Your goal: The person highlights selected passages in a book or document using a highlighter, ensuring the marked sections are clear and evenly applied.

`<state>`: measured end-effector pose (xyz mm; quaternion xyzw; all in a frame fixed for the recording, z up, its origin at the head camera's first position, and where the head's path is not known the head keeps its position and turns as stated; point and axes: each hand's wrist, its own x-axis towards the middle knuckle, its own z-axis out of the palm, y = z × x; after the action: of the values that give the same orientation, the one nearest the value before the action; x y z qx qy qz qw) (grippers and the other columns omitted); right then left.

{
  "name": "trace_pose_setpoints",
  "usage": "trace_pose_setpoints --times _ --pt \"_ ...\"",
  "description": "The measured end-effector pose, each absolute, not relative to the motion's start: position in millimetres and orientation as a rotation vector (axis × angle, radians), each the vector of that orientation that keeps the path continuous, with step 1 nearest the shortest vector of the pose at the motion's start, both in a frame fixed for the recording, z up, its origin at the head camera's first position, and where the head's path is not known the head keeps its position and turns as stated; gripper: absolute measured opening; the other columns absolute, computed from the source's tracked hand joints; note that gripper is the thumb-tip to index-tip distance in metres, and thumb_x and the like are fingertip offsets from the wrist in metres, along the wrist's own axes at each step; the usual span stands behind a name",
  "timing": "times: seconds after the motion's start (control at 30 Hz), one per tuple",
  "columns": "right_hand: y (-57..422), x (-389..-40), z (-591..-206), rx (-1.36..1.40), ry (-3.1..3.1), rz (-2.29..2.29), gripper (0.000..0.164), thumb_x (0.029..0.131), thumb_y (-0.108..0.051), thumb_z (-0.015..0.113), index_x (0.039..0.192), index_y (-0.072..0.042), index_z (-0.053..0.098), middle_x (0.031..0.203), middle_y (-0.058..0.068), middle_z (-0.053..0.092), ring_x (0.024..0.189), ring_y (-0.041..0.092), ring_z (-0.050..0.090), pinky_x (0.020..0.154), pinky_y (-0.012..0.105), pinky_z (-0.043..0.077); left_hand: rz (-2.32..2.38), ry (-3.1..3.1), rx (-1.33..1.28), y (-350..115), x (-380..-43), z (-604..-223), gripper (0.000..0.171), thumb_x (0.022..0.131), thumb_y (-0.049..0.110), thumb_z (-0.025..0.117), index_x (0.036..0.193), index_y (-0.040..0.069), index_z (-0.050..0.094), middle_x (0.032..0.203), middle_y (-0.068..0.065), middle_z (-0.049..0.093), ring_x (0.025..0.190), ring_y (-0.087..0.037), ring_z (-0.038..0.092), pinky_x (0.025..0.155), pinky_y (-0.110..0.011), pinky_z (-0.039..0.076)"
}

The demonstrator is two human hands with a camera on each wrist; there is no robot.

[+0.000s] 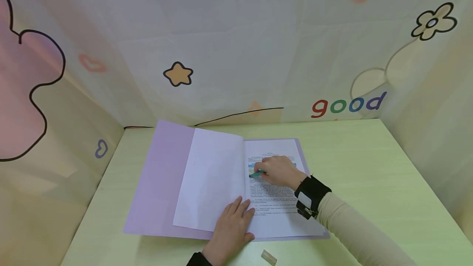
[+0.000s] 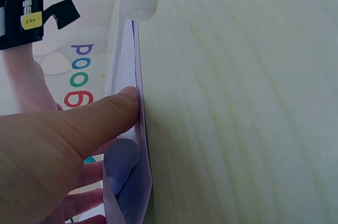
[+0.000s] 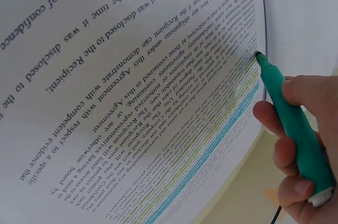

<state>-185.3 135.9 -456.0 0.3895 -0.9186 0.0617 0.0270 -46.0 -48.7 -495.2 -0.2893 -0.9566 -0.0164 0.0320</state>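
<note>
My left hand [image 1: 230, 227] rests on the paper [image 1: 210, 175], fingers straight. My right fingers [image 3: 285, 154] pinch the green marker [image 3: 297, 129] at the words [image 3: 121, 92]. Blue stripe [image 3: 232, 116] and yellow stripe [image 3: 222, 109] look done; many words seem left.

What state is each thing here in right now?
Folder: open on the table
Left page: turned open, no printed lines
Right page: printed, partly highlighted in blue and yellow
Marker: uncapped, tip at the right page
Cap: off, lying on the table
Left hand: resting on the open pages
Right hand: holding the marker
</note>
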Motion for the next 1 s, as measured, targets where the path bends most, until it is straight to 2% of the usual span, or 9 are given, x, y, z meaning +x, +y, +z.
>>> trace_pose_setpoints --times 0.37,0.8,1.0 --pt "129.1 -187.1 -457.0 1.25 -2.791 0.087 0.008 0.079 -0.016 0.066 0.086 -0.019 0.067 0.077 -0.002 0.066 0.058 0.008 0.05 0.055 0.024 0.048 -0.036 -2.941 -0.901 -48.4 -46.1 -493.5 0.063 0.071 0.05 0.069 0.121 0.015 0.056 0.131 -0.007 0.048 0.124 -0.027 0.035 0.1 -0.037 0.035" --pt "126.1 -186.3 -450.3 1.242 -2.818 0.055 0.006 0.079 -0.014 0.065 0.083 -0.018 0.066 0.075 -0.002 0.065 0.055 0.009 0.044 0.047 0.021 0.041 -0.029 -2.93 -0.9 -49.1 -45.8 -492.9 0.063 0.071 0.05 0.068 0.121 0.014 0.056 0.131 -0.006 0.048 0.124 -0.027 0.035 0.099 -0.038 0.035" --pt "127.8 -187.5 -450.3 1.237 -2.844 0.046 0.007 0.079 -0.014 0.065 0.085 -0.018 0.067 0.077 -0.002 0.065 0.057 0.008 0.045 0.049 0.022 0.043 -0.034 -2.936 -0.897 -48.8 -45.9 -492.8 0.063 0.07 0.05 0.069 0.121 0.014 0.056 0.131 -0.007 0.048 0.124 -0.028 0.036 0.099 -0.038 0.035"
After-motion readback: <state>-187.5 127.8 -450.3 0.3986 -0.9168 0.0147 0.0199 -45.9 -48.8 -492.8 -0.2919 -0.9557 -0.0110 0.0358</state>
